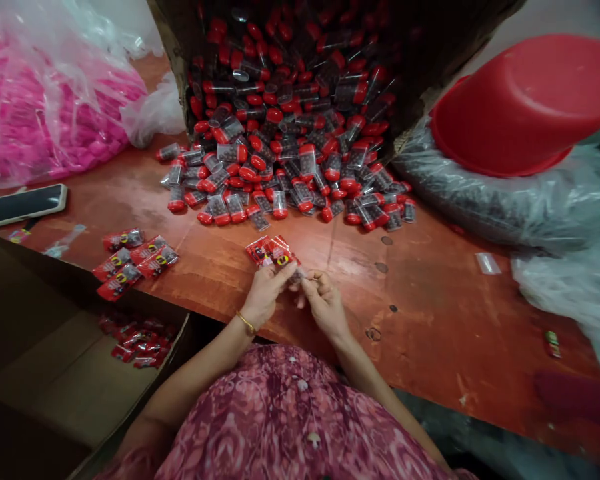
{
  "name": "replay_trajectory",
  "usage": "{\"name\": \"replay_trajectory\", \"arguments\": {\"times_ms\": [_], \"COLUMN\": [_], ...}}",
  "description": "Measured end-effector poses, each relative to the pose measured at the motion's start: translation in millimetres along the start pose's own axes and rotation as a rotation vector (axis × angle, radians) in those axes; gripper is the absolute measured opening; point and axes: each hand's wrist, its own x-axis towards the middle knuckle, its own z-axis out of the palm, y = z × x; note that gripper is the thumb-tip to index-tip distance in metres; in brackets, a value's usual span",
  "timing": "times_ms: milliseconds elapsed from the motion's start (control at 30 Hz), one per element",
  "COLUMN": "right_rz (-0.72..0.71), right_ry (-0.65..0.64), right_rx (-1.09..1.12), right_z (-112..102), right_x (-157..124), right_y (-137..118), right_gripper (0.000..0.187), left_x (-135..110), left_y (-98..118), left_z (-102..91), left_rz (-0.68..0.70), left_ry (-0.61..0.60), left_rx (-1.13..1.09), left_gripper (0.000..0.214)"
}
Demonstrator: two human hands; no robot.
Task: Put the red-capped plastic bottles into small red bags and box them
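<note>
Near the table's front edge, my left hand (265,293) holds a small red printed packet (283,256), thumb laid along it. Thumb and fingertips of my right hand (326,303) pinch together at the packet's near end; the exact bit between them is too small to make out. Partly behind the held packet lies another red packet (256,249). Beyond both hands spreads a heap of clear plastic tubes with red caps (307,160), dark grains visible inside. Several finished-looking red packets (137,260) lie together to the left.
A large carton (177,60) tipped toward me spills the tubes. Below the left table edge, an open cardboard box (45,373) contains red packets. Around the table are a phone (24,205), a bag of pink pieces (55,107), and a red bucket (525,100) on a filled plastic bag (480,200).
</note>
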Motion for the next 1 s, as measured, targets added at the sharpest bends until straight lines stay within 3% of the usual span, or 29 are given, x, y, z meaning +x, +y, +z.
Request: {"name": "replay_trajectory", "arguments": {"times_ms": [100,200,267,333,433,533,633,733,833,900,1000], "right_rz": [-0.039,-0.180,-0.324,-0.427,-0.345,-0.302,-0.396,-0.507,-0.584,-0.609,-0.666], "right_ry": [0.047,0.038,0.117,0.292,0.482,0.471,0.371,0.219,0.118,0.136,0.233], "right_rx": [-0.100,-0.340,-0.644,-0.979,-1.258,-1.323,-1.243,-1.159,-1.181,-1.209,-1.140], "right_z": [8,3,-17,-49,-100,-125,-124,-118,-117,-118,-111], "right_x": [6,21,40,66,106,125,114,89,65,54,42], "right_y": [2,-4,-13,-23,-26,-13,4,17,23,23,17], "right_gripper": [0.029,0.027,0.028,0.032,0.039,0.041,0.039,0.036,0.042,0.048,0.045], "left_x": [-4,-5,-3,0,2,2,4,10,18,23,28], "left_y": [-1,12,30,50,72,72,55,38,32,31,30], "left_z": [2.7,-3.4,-17.2,-37.7,-69.0,-81.1,-69.1,-52.1,-47.7,-50.6,-55.7], "left_rz": [-0.049,-0.063,-0.020,0.100,0.359,0.446,0.399,0.474,0.544,0.505,0.447], "left_ry": [0.008,0.091,0.191,0.368,0.644,0.679,0.608,0.477,0.382,0.372,0.367], "left_rx": [-0.038,-0.097,-0.141,-0.244,-0.472,-0.515,-0.212,0.492,1.182,1.442,1.593], "left_gripper": [0.036,0.029,0.020,0.017,0.030,0.040,0.037,0.031,0.030,0.032,0.026]}}
